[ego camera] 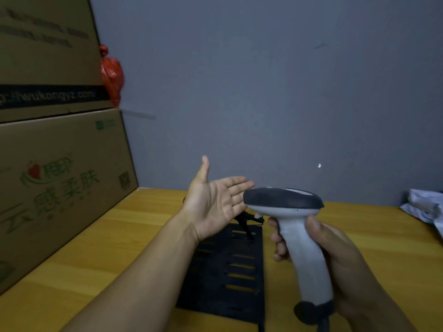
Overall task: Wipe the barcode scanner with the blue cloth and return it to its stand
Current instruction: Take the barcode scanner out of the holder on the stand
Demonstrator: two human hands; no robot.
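My right hand (335, 255) grips the grey handle of the barcode scanner (294, 226), which stands upright with its dark head pointing left. Held palm up with fingers spread, my left hand (215, 202) hovers just left of the scanner head and holds nothing. Below both hands the black stand (230, 279) lies on the yellow wooden table (107, 248); its slotted base plate shows, and its upright neck is partly hidden behind my left hand. No blue cloth is in view.
Two large cardboard boxes (55, 183) are stacked at the left edge of the table, with a red plastic bag (111, 73) behind them. A grey wall closes the back. Crumpled white packaging (426, 207) lies at the far right.
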